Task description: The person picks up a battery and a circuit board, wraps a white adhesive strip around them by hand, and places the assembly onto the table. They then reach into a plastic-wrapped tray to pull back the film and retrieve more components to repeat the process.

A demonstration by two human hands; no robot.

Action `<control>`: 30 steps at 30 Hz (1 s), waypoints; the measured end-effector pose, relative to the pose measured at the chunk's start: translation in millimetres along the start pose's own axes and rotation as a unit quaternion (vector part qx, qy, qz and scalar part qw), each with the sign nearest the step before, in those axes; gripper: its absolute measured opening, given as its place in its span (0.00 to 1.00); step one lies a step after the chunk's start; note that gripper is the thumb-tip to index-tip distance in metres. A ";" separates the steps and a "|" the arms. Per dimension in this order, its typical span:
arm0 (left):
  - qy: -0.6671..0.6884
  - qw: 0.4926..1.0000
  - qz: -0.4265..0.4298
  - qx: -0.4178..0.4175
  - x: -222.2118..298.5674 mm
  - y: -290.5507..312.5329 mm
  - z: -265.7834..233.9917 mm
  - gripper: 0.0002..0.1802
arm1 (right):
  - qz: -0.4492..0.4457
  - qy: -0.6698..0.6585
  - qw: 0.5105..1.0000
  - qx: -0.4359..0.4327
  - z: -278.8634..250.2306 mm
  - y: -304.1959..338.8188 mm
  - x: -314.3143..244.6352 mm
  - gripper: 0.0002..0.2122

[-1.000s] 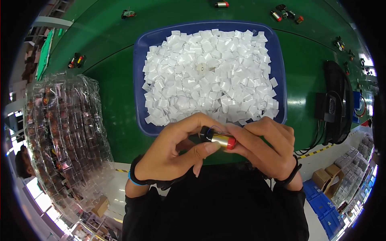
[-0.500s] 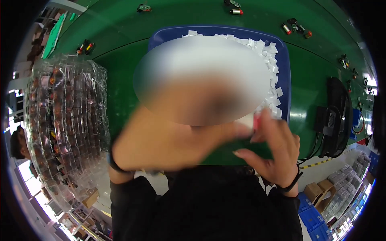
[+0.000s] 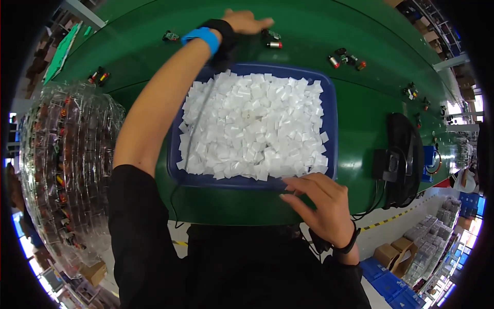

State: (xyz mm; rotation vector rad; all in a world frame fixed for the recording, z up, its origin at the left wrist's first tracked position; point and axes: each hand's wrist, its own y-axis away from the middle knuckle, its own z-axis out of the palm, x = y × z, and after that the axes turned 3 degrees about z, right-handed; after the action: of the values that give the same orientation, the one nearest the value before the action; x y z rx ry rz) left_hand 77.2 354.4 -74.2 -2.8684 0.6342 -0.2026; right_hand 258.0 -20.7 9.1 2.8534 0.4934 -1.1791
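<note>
My left arm stretches over the left side of a blue tray point(image 3: 334, 129) filled with small white square pieces point(image 3: 252, 123). At the far end, my left hand point(image 3: 246, 22) has a finger stretched out and no object visible in it. Just beside that hand lie a small circuit board point(image 3: 274, 35) and a silver cylinder with a red end point(image 3: 275, 45). My right hand point(image 3: 321, 206) hovers at the tray's near right rim, thumb and fingers apart, nothing visible between them. A blue band point(image 3: 202, 38) and a black band circle my left wrist.
A clear plastic-wrapped stack of parts point(image 3: 72, 170) stands at left. More boards and cylinders point(image 3: 347, 59) lie on the green table point(image 3: 360, 98). At right are a black case point(image 3: 404, 159) and cables. A thin cord crosses the tray's left side and hangs near its front left.
My left hand has gone from above the tray to the table's far side. A small red-and-white thing by my right fingers is out of sight. The view has shifted.
</note>
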 end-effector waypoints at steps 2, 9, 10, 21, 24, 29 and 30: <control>0.053 0.999 0.001 -0.012 6.6 -7.3 4.8 0.20 | -0.013 -0.013 1.000 -0.007 -1.7 -5.5 -2.5 0.14; 0.452 0.885 0.082 -0.076 44.6 83.2 -88.9 0.22 | 0.018 -0.052 0.989 0.139 -12.5 -22.9 1.3 0.13; 0.490 0.862 0.080 -0.106 48.2 108.2 -111.2 0.20 | 0.035 -0.065 0.981 0.180 -14.4 -28.1 -2.3 0.13; 0.496 0.858 0.125 -0.053 86.8 252.4 -159.0 0.12 | -0.098 0.045 0.984 0.144 1.2 -41.6 9.5 0.13; 0.373 0.901 0.221 0.012 82.8 260.3 -160.9 0.12 | -0.110 0.074 0.982 0.132 -0.5 -37.4 3.6 0.13; 0.583 0.809 0.022 -0.073 76.8 268.8 -154.1 0.14 | -0.150 0.134 0.972 0.118 0.2 -29.8 -6.7 0.14; 0.633 0.750 -0.069 -0.179 78.9 266.8 -157.8 0.14 | -0.156 0.142 0.970 0.119 0.3 -28.9 -8.2 0.14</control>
State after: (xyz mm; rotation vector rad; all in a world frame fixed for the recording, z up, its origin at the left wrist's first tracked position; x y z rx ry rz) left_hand 13.2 57.9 27.5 -2.6757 0.6294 -2.3665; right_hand 243.8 4.3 17.6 3.2659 0.8998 -0.9142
